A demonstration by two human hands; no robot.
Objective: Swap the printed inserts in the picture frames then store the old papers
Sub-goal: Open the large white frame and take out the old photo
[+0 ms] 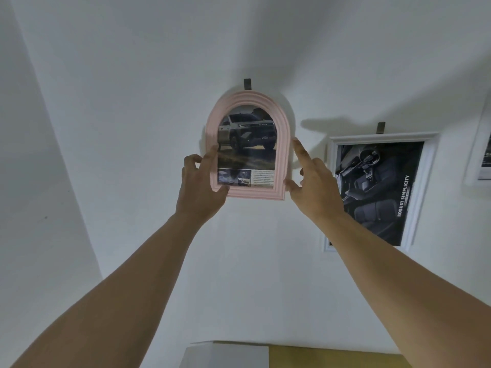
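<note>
gripping pink arched frame [247,150]: left hand [198,187] fingers [211,155] curled round its edge; right hand [316,187] fingers [299,150] straight, touching opposite edge.

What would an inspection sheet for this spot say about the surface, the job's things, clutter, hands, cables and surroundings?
Surface: white wall with two dark hooks.
Job's things: arched pink frame holding a car print, its top just under one hook; white frame to its right, below the second hook, holding a dark print.
Clutter: pale box at the bottom edge, something yellow beside it; cannot tell what.
Hands: left hand grips the pink frame's left edge; right hand lays a straight finger along its right edge, thumb at the bottom corner.
Cables: nothing seen.
Surroundings: part of a third frame at the right edge.
</note>
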